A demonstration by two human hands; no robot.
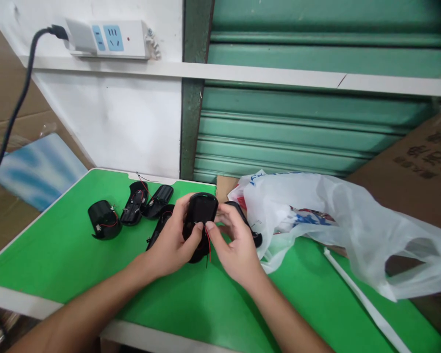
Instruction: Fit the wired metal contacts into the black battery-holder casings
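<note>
Both hands hold one black plastic housing (pixel 203 208) above the green tabletop, its hollow side facing me. My left hand (pixel 176 240) grips its left side, thumb pressed at the lower middle. My right hand (pixel 235 238) closes on its right side, with the thumb tip beside the left thumb. A red wire (pixel 209 243) and a dark wire hang down from between the thumbs. Exactly what the thumb tips press on is too small to make out. Behind and below my hands lie more black parts, partly hidden, including one (pixel 255 237) beyond my right hand.
Several black housings with thin wires, one of them rounded (pixel 105 219), lie at the left on the green tabletop (pixel 59 264). A white plastic bag (pixel 349 211) spreads at the right, near a white strip (pixel 367 301). A power strip (pixel 110 39) hangs on the wall.
</note>
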